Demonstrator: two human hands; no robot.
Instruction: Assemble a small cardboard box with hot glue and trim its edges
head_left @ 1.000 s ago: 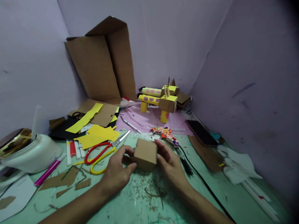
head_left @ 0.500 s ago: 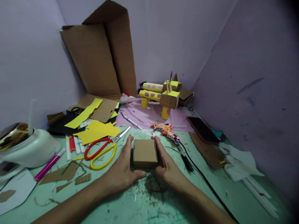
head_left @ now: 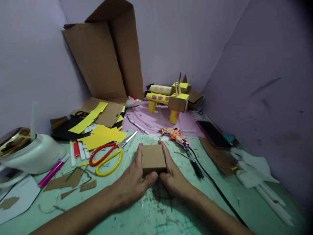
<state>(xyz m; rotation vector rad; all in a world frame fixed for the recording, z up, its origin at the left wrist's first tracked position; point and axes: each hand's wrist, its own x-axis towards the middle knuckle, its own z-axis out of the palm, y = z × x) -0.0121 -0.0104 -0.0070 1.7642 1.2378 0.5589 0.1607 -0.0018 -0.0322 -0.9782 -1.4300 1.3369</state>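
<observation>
A small brown cardboard box (head_left: 154, 158) sits upright between my two hands at the middle of the table. My left hand (head_left: 135, 178) presses along its left side, with the thumb near the lower front edge. Along the right side lie the fingers of my right hand (head_left: 172, 174), its thumb bent in at the front corner. Scissors (head_left: 111, 156) with red and yellow handles lie left of the box. Just right of it rests a patterned hot glue gun (head_left: 174, 136) on a black cord.
Two yellow cardboard animals (head_left: 178, 103) stand at the back on pink cloth. Yellow paper (head_left: 101, 137), cardboard scraps and markers lie left, beside a white mug (head_left: 45, 155). On the right are a phone (head_left: 213, 133) and white paper sticks (head_left: 274, 202). A tall cardboard piece (head_left: 102, 62) leans on the wall.
My hands have closed in on the box from both sides. Before, a gap showed between my left hand and the box. The view has shifted slightly.
</observation>
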